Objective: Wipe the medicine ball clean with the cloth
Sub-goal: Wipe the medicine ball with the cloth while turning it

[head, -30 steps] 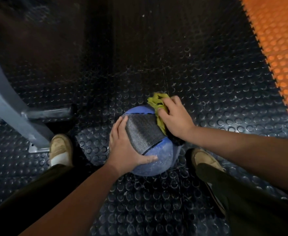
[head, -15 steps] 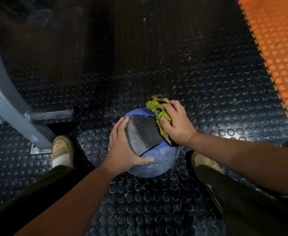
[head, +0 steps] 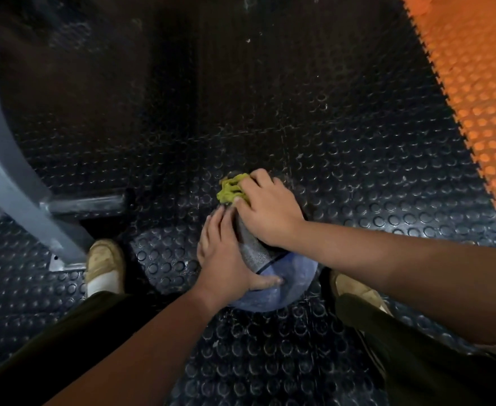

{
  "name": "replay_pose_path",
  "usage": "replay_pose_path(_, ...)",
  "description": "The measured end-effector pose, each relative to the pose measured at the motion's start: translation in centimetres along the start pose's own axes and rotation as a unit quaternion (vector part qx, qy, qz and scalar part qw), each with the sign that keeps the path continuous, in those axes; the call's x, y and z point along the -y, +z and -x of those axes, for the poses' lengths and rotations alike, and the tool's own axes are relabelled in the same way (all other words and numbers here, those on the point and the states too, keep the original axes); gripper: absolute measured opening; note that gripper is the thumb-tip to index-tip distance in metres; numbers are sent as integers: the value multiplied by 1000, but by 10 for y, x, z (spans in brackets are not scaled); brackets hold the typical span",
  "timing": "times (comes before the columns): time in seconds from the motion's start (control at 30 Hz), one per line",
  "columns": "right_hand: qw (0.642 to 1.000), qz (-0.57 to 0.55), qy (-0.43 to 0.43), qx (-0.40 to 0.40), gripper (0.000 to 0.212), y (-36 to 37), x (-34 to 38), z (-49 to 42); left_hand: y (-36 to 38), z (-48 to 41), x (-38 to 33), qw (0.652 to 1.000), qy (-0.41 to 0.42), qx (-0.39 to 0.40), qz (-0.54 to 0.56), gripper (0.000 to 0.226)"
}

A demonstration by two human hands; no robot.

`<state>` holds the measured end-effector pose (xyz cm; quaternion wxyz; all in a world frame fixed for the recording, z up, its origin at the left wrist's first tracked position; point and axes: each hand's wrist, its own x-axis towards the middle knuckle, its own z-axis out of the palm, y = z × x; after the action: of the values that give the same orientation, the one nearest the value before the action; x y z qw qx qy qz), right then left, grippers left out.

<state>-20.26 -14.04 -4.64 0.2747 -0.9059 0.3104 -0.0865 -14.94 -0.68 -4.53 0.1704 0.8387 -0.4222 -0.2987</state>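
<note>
Head view.

- Ball: blue with a grey rough panel, sitting on the black studded floor between the two shoes. Its near blue face is showing pale scuffs or dust.
- Cloth: yellow-green, bunched, lying on the far top of the ball and sticking out past the knuckles.
- Right hand: fingers are curling over the cloth and pressing it onto the ball.
- Left hand: lying flat on the ball's left side, fingers together and fairly straight, thumb spread across the near face. It is bracing the ball, not gripping it.
- Frame: grey metal, standing to the left, apart from the ball.
- Orange mat: at far right, well apart.

Handling note, as a judgement: the wipe is going on at the far top, and the near face looks not yet done. The bunched cloth is touching only a small patch, so spreading it flatter under the palm should cover more per stroke. The ball can roll on the studs, so the left hand should be pushing against each stroke and turning the ball to bring fresh surface up.
</note>
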Motion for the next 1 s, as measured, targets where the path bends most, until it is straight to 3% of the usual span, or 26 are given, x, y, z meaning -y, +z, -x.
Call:
replay_pose_path(0.13, 995, -74, -54, -25, 37, -2, -20, 13, 0, 3, 10, 1000, 21, -9, 2, 145)
replay_pose_path(0.23, 987, -155, -25, -34, 50, 1, -45, 32, -6, 4, 20, 999, 39, -5, 14, 140)
replay_pose_path(0.3, 978, -203, 40, -24, 55, 8, -63, 46, -9, 6, 27, 998, 46, -2, 35, 137)
replay_pose_path(0.47, 910, -321, 262, 21, 15, 21, -88, 55, -11, 10, 31, 999, 39, 16, 34, 146)
replay_pose_path(0.57, 925, -297, 236, 2, 17, 3, -78, 36, -12, 6, 17, 998, 46, 33, 2, 145)
replay_pose_path(0.67, 968, -236, 74, -29, 9, -19, -51, 16, -14, -3, -8, 996, 31, 83, 17, 136)
replay_pose_path(0.77, 992, -127, -24, -11, 23, -23, -42, 10, -6, -14, -29, 996, 12, 88, 10, 125)
replay_pose_path(0.87, 987, -157, 33, -14, 34, -37, -52, 11, 4, -19, -40, 997, 39, 61, -29, 132)
replay_pose_path(0.93, 970, -207, 124, 21, 39, -47, -61, 6, 8, -17, -44, 993, 53, 69, -75, 141)
replay_pose_path(1.0, 967, -165, 180, 74, 35, -53, -70, -1, 12, -13, -49, 990, 54, 75, -108, 145)
